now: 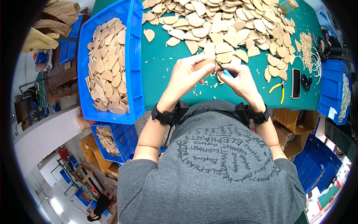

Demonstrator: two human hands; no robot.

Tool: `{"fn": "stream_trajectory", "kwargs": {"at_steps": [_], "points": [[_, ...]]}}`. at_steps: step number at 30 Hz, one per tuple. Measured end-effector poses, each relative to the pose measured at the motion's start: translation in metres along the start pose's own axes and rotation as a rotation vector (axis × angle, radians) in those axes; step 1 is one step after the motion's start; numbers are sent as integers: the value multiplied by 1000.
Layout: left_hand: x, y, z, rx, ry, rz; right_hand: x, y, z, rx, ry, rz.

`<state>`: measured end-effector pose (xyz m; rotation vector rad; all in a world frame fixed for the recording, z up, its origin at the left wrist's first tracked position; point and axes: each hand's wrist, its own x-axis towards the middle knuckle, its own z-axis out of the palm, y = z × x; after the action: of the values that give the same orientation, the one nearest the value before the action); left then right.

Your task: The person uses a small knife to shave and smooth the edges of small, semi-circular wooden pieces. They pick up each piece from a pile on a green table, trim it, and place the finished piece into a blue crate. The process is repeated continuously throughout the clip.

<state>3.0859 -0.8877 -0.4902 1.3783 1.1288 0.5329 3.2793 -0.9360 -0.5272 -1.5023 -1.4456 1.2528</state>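
Note:
My left hand (pixel 185 74) is closed on a flat tan piece (pixel 203 66), with the thumb across its near side. My right hand (pixel 243 81) is wrapped round a blue-handled tool (pixel 227 73) with a dark metal tip. That tip is at the right edge of the tan piece; its exact kind is partly hidden by my fingers. Both hands are held close together above the green table (pixel 160 80). Small tan scraps (pixel 199 92) lie around and below them. Just beyond my fingers spreads a large pile of similar rounded tan pieces (pixel 223 47).
A blue bin (pixel 135 71) of tan pieces stands at the left, with a smaller blue bin (pixel 128 138) lower down. To the right lie yellow-handled pliers (pixel 282 91), a phone (pixel 295 84), a shavings heap (pixel 306 46) and white cords (pixel 317 63). A jar (pixel 289 6) stands far right.

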Motion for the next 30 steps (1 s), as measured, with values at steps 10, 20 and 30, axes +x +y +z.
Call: {"fn": "stream_trajectory", "kwargs": {"at_steps": [10,20,30], "points": [[-7,-1,-17,-194,120,-113,-1,-8,-9,-6,62,131],[-71,-62,-203,758,1369,124,-1,22,-23,15,129,212],[63,-138,25,504,164,-168,-2,19,-20,5,190,117]]}}
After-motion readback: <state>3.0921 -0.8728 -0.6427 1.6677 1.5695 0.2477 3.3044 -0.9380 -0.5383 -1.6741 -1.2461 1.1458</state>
